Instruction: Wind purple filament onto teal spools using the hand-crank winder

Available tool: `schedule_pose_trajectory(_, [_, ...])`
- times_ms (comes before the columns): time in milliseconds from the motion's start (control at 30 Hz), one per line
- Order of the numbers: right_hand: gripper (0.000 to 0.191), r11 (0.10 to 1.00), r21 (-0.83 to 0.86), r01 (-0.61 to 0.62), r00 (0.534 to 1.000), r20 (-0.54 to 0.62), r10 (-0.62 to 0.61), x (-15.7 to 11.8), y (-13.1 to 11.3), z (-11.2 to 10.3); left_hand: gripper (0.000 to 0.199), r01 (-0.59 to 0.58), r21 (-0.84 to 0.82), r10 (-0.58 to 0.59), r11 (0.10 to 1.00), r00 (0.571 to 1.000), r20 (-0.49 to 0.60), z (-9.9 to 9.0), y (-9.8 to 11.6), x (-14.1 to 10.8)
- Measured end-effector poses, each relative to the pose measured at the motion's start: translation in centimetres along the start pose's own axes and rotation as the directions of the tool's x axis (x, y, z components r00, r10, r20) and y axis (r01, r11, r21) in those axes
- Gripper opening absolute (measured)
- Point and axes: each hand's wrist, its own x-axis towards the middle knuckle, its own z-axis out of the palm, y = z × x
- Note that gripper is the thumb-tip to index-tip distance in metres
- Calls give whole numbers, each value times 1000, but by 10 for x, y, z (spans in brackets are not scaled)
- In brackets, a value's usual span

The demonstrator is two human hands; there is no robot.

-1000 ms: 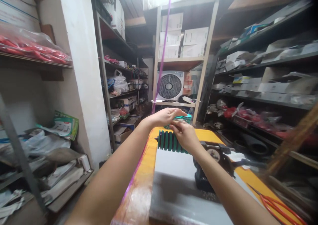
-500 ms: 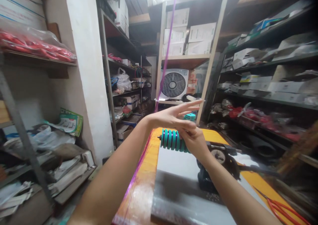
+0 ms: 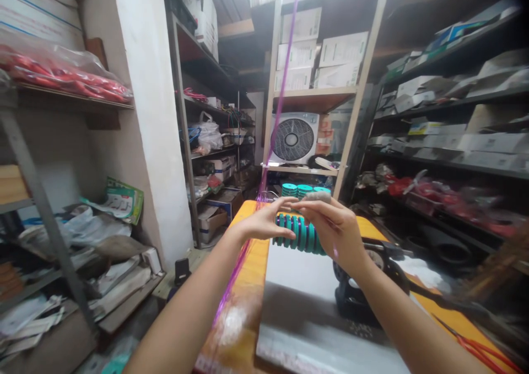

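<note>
A row of teal green spools (image 3: 303, 240) with dark purple between their rims sits side by side on a rod, above a grey board. My left hand (image 3: 266, 220) is at the left end of this row, thumb in front and fingers above, held apart. My right hand (image 3: 341, 231) is over the right part of the row, its fingers pinched together near my left fingertips. What is in the pinch is too small to make out. A short purple streak shows by the right palm. Behind the hands stand more teal spools (image 3: 305, 189).
Purple strands (image 3: 285, 76) hang from above and run down the left edge of the yellow table (image 3: 239, 269). A black machine (image 3: 355, 297) is mounted on the grey board (image 3: 289, 319). Orange-handled scissors (image 3: 475, 346) lie at right. Loaded shelves and a box fan (image 3: 292, 138) stand around.
My left hand has drawn back and lower, from stretched over the right hand to the left end of the spools. My right hand has turned and risen slightly. The teal spools behind are more exposed.
</note>
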Motion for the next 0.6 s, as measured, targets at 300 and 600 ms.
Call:
schedule_pose_trajectory(300, [24,992,-82,94,994,57,-90,-15,-8,4,92,180,-49,-180,982,984,4,-3,-14,3])
schedule_pose_trajectory(600, [18,999,-18,-51,982,-183,47,-18,18,19,85,288,-58,-274,956,945,178,-21,-18,25])
